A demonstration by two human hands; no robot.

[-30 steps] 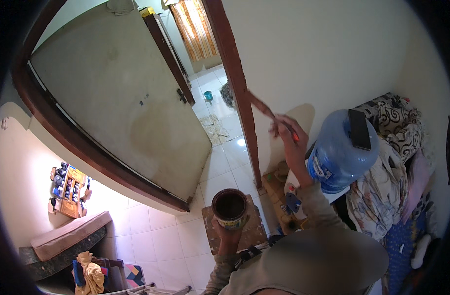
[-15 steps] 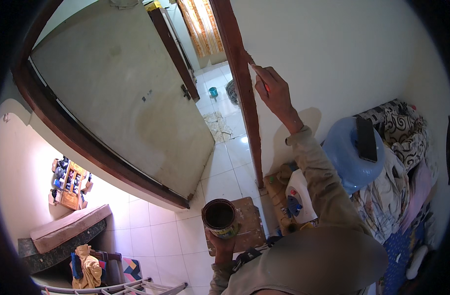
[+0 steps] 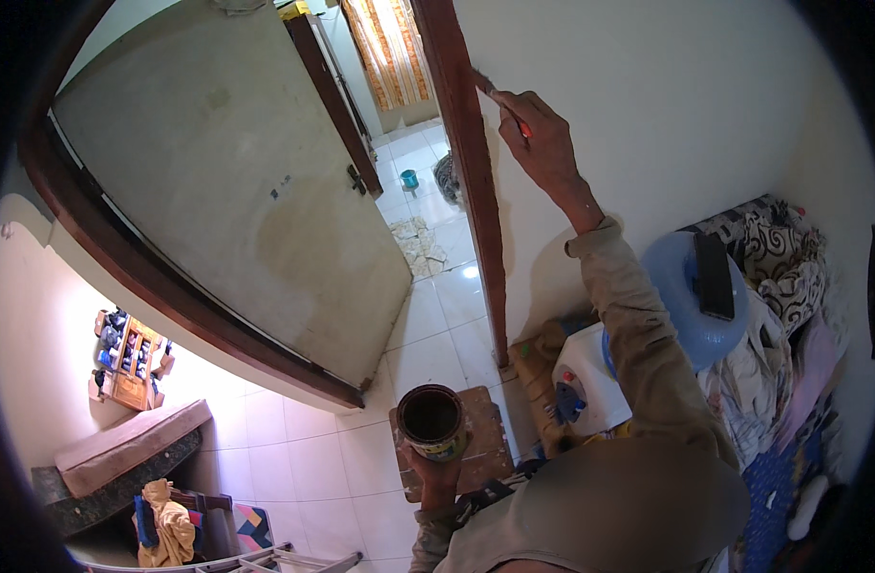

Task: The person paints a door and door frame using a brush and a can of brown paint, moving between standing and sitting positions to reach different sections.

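Observation:
My right hand (image 3: 541,143) grips a paintbrush (image 3: 485,82) with a red-orange handle, held up at the door frame. The bristles touch or nearly touch the right edge of the reddish-brown frame (image 3: 471,162), beside the white wall. Low in front of me, my left hand (image 3: 436,473) is wrapped round an open paint can (image 3: 431,420) from below. Dark brown paint coats the can's rim and inside; how full it is I cannot tell. Under the can shows a stained brown wooden stool (image 3: 485,444).
A pale door (image 3: 256,181) stands open on the left. At right, a blue water bottle (image 3: 676,315) with a dark phone (image 3: 713,277) on it stands by piled cloths (image 3: 748,382). A white jug (image 3: 595,377) stands near the wall. Part of a metal ladder (image 3: 294,559) shows below.
My right hand has moved up and slightly right with the paintbrush, whose bristles are now higher along the frame. The paint can stays in my left hand.

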